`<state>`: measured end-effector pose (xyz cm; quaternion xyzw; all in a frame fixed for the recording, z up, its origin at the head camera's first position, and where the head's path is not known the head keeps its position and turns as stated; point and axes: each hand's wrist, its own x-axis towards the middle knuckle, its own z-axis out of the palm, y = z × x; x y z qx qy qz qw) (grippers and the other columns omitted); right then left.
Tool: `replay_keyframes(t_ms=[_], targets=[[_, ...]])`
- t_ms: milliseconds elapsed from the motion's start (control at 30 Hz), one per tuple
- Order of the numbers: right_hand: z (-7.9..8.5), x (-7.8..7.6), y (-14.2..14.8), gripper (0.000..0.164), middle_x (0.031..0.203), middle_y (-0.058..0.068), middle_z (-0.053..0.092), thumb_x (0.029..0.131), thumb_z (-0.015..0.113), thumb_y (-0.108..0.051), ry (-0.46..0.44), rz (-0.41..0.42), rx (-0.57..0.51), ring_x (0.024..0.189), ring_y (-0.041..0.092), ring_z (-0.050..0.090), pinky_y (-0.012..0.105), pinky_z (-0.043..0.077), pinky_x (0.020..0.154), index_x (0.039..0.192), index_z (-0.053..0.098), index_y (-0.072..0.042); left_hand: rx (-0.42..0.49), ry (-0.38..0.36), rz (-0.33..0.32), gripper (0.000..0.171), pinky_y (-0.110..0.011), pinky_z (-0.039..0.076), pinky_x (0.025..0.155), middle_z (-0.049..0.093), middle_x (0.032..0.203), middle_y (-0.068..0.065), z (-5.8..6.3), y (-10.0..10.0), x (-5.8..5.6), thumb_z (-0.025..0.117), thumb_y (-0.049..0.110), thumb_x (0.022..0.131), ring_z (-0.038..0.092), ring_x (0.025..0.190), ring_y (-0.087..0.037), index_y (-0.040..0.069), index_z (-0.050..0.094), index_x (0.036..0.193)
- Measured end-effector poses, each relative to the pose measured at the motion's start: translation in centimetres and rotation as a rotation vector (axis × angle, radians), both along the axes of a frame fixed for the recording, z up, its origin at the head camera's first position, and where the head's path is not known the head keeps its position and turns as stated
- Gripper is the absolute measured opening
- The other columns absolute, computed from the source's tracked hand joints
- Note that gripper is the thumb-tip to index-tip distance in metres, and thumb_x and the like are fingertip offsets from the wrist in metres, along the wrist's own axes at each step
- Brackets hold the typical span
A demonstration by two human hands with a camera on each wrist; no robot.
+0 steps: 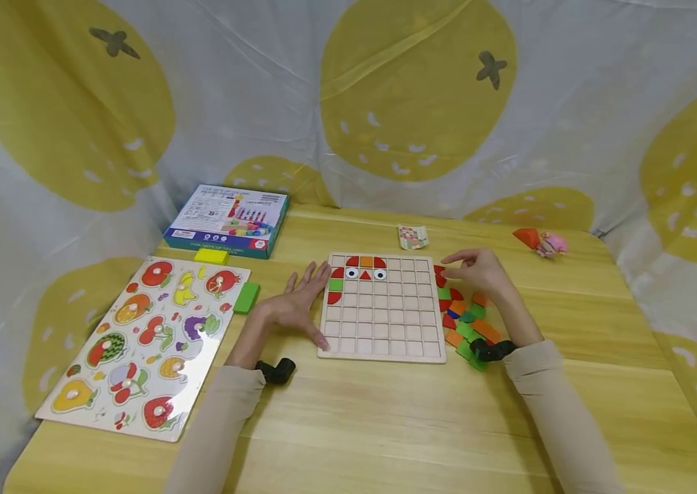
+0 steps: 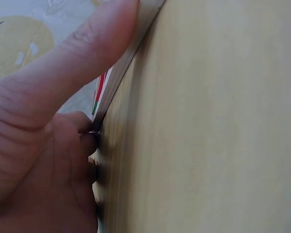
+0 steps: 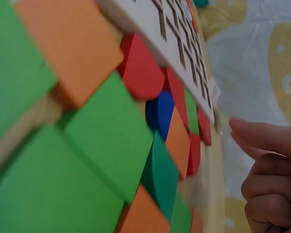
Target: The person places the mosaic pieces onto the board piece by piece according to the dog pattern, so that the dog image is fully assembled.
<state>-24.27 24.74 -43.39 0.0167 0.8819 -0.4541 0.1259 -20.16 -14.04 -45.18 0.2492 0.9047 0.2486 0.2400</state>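
Item, left hand (image 1: 291, 307): fingers spread, thumb at the near-left corner of the grid board (image 1: 394, 329), fingertips along its left edge, by my head feed.

Item, right hand (image 1: 479, 272): forefinger extended, thumb a little apart, other fingers curled; I see nothing held. It hovers at the board's far-right edge, just beside some red pieces (image 1: 440, 280).

Item, grid board: flat on the desk (image 1: 355, 425), between the hands. Filled at its far-left part: two eye discs with a red triangle (image 1: 365, 275) between, an orange square (image 1: 366, 261), a green square (image 1: 336, 284), red quarter-rounds.

Item, loose pieces (image 1: 467, 329): orange, green, red and blue, heaped along the board's right side.

Outlying, I list: printed card (image 1: 413, 237), beyond the board; fruit puzzle (image 1: 191, 374), left, with yellow block (image 1: 211, 256) and green block (image 1: 246, 298) beside it; box (image 1: 228, 219), far left; pink figure (image 1: 550, 243) and red-orange piece (image 1: 526, 237), far right.
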Motion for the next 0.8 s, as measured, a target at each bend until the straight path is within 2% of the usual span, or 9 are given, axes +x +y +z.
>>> replay_keyframes(t_ms=[167,300,533,667,733,800], targets=[[-0.4,0.3,1.8,0.034,0.05,-0.008,0.035,0.084,0.075,-0.023,-0.036,-0.005,0.04,0.047,0.013,0.033,0.026,0.029,0.047,0.114,0.071,-0.006,0.005,-0.002,-0.001,0.146,-0.055,-0.015,0.119,-0.018,0.163,-0.005,0.0,-0.1,0.0,0.088,0.054,0.056,-0.023,0.149,-0.028,0.012,-0.01,0.155],[-0.8,-0.5,1.9,0.034,0.063,-0.011,0.051,0.084,0.075,-0.028,-0.062,-0.007,0.044,0.06,0.013,0.039,0.025,0.034,0.055,0.113,0.072,-0.011,0.017,-0.003,-0.004,0.146,-0.056,-0.016,0.119,-0.018,0.163,-0.006,0.0,0.0,-0.1,0.089,0.053,0.056,-0.023,0.149,-0.028,0.012,-0.01,0.155],[-1.8,-2.5,1.8,0.039,0.059,-0.017,0.062,0.079,0.079,-0.037,-0.171,-0.07,-0.02,0.048,0.01,0.032,0.025,0.028,0.048,0.109,0.074,-0.012,0.025,0.0,-0.01,0.146,-0.056,-0.016,0.118,-0.017,0.163,-0.006,0.1,0.0,-0.1,0.089,0.053,0.055,-0.023,0.149,-0.029,0.011,-0.009,0.155],[-2.0,-2.6,2.3,0.039,0.08,-0.017,0.07,0.081,0.077,-0.035,-0.141,-0.112,-0.021,0.066,0.01,0.041,0.024,0.032,0.056,0.112,0.073,-0.01,0.022,-0.002,-0.008,0.146,-0.055,-0.016,0.119,-0.018,0.163,-0.005,0.0,0.0,-0.2,0.089,0.054,0.055,-0.023,0.149,-0.028,0.012,-0.009,0.155],[-2.0,-2.5,2.6,0.039,0.094,-0.013,0.071,0.084,0.075,-0.032,-0.125,-0.1,-0.041,0.072,0.011,0.044,0.024,0.034,0.06,0.116,0.071,-0.01,0.015,-0.001,-0.008,0.146,-0.055,-0.016,0.119,-0.018,0.163,-0.005,-0.1,0.0,-0.2,0.089,0.054,0.055,-0.023,0.149,-0.028,0.012,-0.01,0.155],[-1.9,-2.5,2.9,0.04,0.102,-0.008,0.072,0.087,0.073,-0.027,-0.116,-0.054,-0.062,0.076,0.01,0.05,0.023,0.037,0.063,0.122,0.067,-0.009,0.012,-0.002,-0.006,0.147,-0.055,-0.016,0.119,-0.018,0.163,-0.005,-0.1,0.0,-0.1,0.088,0.055,0.055,-0.023,0.149,-0.028,0.012,-0.01,0.155]])
